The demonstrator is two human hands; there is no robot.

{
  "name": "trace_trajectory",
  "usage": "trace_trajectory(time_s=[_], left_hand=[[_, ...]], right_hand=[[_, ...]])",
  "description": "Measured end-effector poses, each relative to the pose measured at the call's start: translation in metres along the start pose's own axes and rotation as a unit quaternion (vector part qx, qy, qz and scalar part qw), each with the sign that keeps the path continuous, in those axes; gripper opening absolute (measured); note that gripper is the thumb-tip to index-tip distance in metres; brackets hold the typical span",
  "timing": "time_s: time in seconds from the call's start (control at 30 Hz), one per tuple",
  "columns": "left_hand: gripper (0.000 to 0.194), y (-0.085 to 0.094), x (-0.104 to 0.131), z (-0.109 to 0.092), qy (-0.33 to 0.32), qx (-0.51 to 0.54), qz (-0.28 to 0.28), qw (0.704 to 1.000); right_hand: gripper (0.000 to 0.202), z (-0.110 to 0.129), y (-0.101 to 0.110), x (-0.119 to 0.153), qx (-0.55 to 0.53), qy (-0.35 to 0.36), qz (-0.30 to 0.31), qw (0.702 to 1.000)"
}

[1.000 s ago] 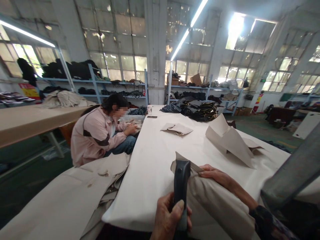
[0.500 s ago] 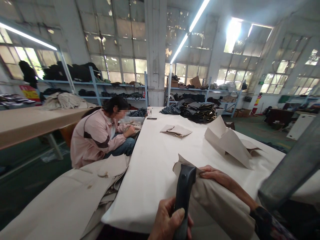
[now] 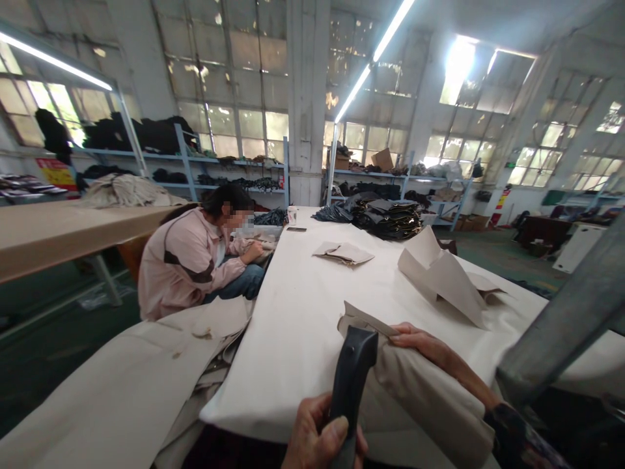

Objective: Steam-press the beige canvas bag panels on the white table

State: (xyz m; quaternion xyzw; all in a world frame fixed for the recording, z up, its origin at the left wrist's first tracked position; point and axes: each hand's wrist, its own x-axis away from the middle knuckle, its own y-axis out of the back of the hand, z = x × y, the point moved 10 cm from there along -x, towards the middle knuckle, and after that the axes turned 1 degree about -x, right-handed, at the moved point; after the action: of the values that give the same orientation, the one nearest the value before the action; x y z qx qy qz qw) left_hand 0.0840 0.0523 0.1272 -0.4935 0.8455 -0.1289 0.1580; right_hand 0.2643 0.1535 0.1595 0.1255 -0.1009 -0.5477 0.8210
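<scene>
My left hand (image 3: 319, 433) is wrapped round the grip of a dark grey handheld tool (image 3: 352, 374), its thumb lying along the near side. The tool's broad head points up and sits at the edge of a beige cloth piece (image 3: 424, 397); whether they touch I cannot tell. On the right, my right hand (image 3: 422, 342) grips that cloth by its upper edge, fingers over the fold. The cloth drapes down toward me from the hand, with a stiff flap standing up at its far left corner.
Folded beige pieces (image 3: 342, 253) and a bent beige sheet (image 3: 446, 280) lie on the white table (image 3: 283, 326), with dark stacked pieces (image 3: 385, 215) behind. A seated co-worker (image 3: 188, 260) is at the left, near a beige pile (image 3: 146, 371). A metal post (image 3: 561, 332) slants at right.
The tool and my left hand have shifted slightly left and down, away from the cloth's edge. My right hand keeps its hold on the cloth.
</scene>
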Motion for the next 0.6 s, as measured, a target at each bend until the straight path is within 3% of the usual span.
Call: trace_trajectory(time_s=[0.17,0.4,0.5,0.6], left_hand=[[0.046,0.002,-0.004,0.003,-0.005,0.001,0.0,1.0],[0.046,0.007,-0.007,0.007,0.006,-0.007,-0.006,1.0],[0.045,0.01,-0.008,0.009,0.011,-0.01,-0.014,1.0],[0.042,0.018,-0.011,0.009,0.01,-0.007,-0.041,0.999]], right_hand=[[0.029,0.002,-0.012,0.01,0.005,-0.012,0.015,1.0],[0.026,-0.002,-0.01,0.008,0.029,-0.016,0.048,0.998],[0.027,0.008,-0.007,-0.002,0.16,-0.014,0.09,0.983],[0.019,0.023,-0.001,-0.02,0.357,-0.01,0.141,0.923]])
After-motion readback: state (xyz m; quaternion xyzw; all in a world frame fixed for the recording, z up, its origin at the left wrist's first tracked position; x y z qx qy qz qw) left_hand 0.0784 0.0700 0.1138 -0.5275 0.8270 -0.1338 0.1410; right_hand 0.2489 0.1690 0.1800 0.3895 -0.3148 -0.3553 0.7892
